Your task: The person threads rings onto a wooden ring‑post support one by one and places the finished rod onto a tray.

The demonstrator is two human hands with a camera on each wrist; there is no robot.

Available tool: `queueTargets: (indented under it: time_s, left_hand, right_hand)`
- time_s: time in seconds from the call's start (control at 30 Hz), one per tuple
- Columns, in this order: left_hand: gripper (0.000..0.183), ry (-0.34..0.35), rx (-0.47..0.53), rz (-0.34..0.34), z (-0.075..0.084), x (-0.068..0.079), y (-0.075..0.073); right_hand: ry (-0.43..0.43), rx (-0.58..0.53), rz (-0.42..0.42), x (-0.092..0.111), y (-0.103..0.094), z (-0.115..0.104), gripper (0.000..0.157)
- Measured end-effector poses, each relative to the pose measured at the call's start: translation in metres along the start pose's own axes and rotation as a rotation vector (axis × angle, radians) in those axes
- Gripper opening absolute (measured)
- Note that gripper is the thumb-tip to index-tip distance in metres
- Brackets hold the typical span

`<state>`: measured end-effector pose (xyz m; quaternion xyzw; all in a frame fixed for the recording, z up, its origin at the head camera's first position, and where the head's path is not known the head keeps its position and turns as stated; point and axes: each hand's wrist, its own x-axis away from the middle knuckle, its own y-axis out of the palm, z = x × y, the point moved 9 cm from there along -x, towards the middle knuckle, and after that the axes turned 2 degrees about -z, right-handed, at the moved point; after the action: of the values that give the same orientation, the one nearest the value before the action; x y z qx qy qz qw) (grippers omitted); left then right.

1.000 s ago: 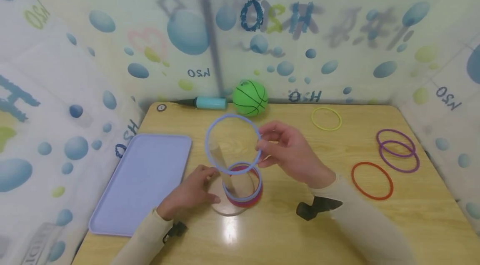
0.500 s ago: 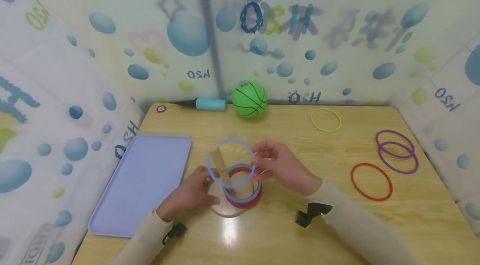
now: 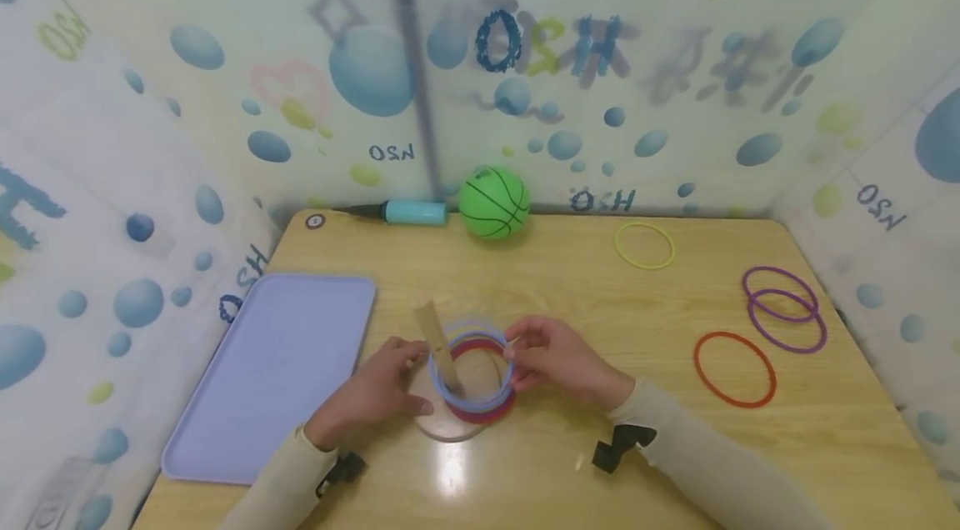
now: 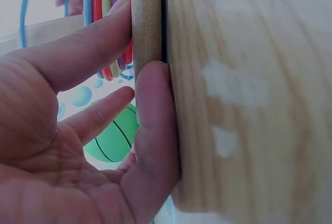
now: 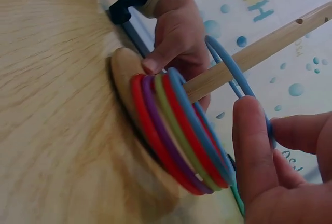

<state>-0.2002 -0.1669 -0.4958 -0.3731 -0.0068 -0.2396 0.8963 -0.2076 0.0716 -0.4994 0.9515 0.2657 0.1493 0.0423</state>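
Note:
My right hand (image 3: pixel 558 359) pinches a thin blue ring (image 5: pixel 234 69) between thumb and fingers. In the right wrist view the ring encircles the wooden peg (image 5: pixel 280 42), above a stack of rings. That stack holds red, purple, green (image 5: pixel 176 123) and blue rings, lying around the peg on a round wooden base (image 3: pixel 450 430). The left hand (image 3: pixel 378 384) holds the base's left side. In the left wrist view its thumb (image 4: pixel 88 47) reaches over the base next to the stack, and another finger presses the rim.
A lavender tray (image 3: pixel 277 372) lies at the left. A green ball (image 3: pixel 493 203) and blue hand pump (image 3: pixel 414 212) stand along the back edge. At the right lie a yellow ring (image 3: pixel 617 251), two overlapping purple rings (image 3: pixel 787 347) and a red ring (image 3: pixel 697 372).
The right hand has lowered the blue ring from above the peg's top down around the peg, close to the stack. The left hand stays at the base.

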Motion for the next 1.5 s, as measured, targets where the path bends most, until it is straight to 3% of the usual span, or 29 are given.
queueTargets:
  time_s: [0.17, 0.97, 1.2, 1.5]
  left_hand:
    - [0.076, 0.026, -0.005, 0.006, 0.002, -0.001, -0.002]
    - [0.078, -0.020, 0.016, -0.010, -0.004, -0.003, 0.002]
    - [0.077, -0.020, -0.005, -0.016, -0.003, -0.005, 0.007]
    - [0.081, -0.026, -0.014, -0.004, -0.001, -0.002, 0.004]
  right_hand:
    - [0.017, -0.004, 0.009, -0.001, -0.004, 0.010, 0.036]
    - [0.032, 0.075, 0.042, -0.005, -0.021, 0.028, 0.029]
    - [0.021, 0.042, 0.070, 0.010, -0.044, 0.027, 0.034]
    - [-0.023, 0.134, 0.152, 0.038, -0.089, 0.014, 0.039]
